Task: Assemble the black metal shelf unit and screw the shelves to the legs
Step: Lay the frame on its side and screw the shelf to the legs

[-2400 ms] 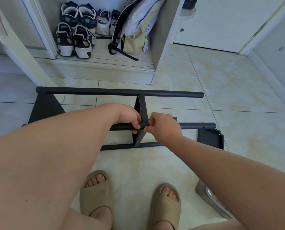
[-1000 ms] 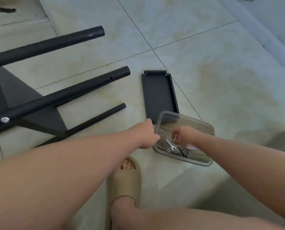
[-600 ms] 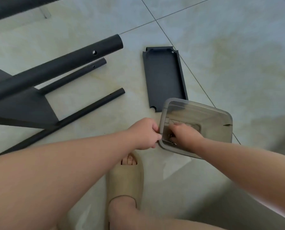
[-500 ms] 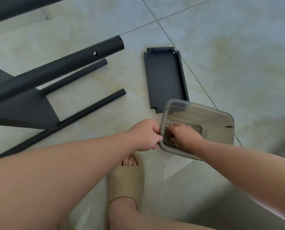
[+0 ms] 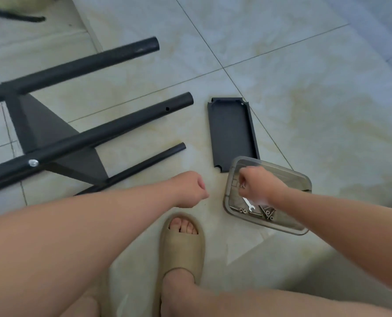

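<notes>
Hardware fetch step: right hand (image 5: 260,187) pinched a screw (image 5: 242,186) over the parts box (image 5: 303,179); left hand (image 5: 189,189) clenched, apparently empty. Shelf frame (image 5: 42,124) lay on its side toward the floor's (image 5: 304,88) left edge. Next probably needs the screw aligned with the leg hole (image 5: 167,108).

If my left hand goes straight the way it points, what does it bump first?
Probably the near wall of the clear grey plastic box, just before the right hand pinching a small silver part; height unclear.

Right of the clear box (image 5: 291,179), the floor (image 5: 327,110) lies open. A loose black shelf (image 5: 231,131) lies just beside its far-left corner; farther left, black legs (image 5: 112,136) block; a sandal (image 5: 181,248) sits near-left.
</notes>
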Available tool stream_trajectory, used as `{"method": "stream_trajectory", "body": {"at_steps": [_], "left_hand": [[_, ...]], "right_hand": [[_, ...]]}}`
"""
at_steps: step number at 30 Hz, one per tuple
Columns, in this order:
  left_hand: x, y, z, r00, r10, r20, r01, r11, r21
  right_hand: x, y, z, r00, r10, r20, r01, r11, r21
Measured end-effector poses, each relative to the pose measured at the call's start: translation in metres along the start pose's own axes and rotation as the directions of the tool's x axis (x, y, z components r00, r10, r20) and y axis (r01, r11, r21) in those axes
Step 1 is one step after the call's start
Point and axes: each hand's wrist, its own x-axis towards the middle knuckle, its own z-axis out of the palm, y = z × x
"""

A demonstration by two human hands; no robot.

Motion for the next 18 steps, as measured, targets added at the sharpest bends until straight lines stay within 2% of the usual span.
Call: {"method": "stream_trajectory", "body": {"at_steps": [4, 7, 9, 12, 15, 18], "left_hand": [[-0.045, -0.003, -0.048, 0.996, -0.066, -0.065, 0.059, 0.994, -0.095], [-0.083, -0.012, -0.081, 0.978, -0.151, -0.144, 0.091, 0.930, -0.356], [-0.110, -0.025, -0.101, 0.965, -0.195, -0.173, 0.066, 0.824, -0.562], [-0.151, -0.044, -0.128, 0.961, -0.212, -0.175, -0.009, 0.610, -0.792], [-0.184, -0.068, -0.147, 0.974, -0.168, -0.150, -0.071, 0.400, -0.914], [-0.206, -0.093, -0.161, 0.979, -0.128, -0.159, -0.122, 0.259, -0.958]], "right_hand": [[-0.028, -0.054, -0.054, 0.987, -0.080, -0.137, 0.089, 0.994, 0.065], [-0.052, -0.112, -0.091, 0.952, -0.179, -0.248, 0.208, 0.973, 0.095], [-0.067, -0.155, -0.111, 0.915, -0.258, -0.310, 0.299, 0.950, 0.090], [-0.087, -0.219, -0.134, 0.856, -0.344, -0.385, 0.404, 0.911, 0.084], [-0.099, -0.281, -0.145, 0.802, -0.414, -0.429, 0.492, 0.867, 0.083], [-0.103, -0.332, -0.143, 0.778, -0.471, -0.415, 0.553, 0.828, 0.096]]}}
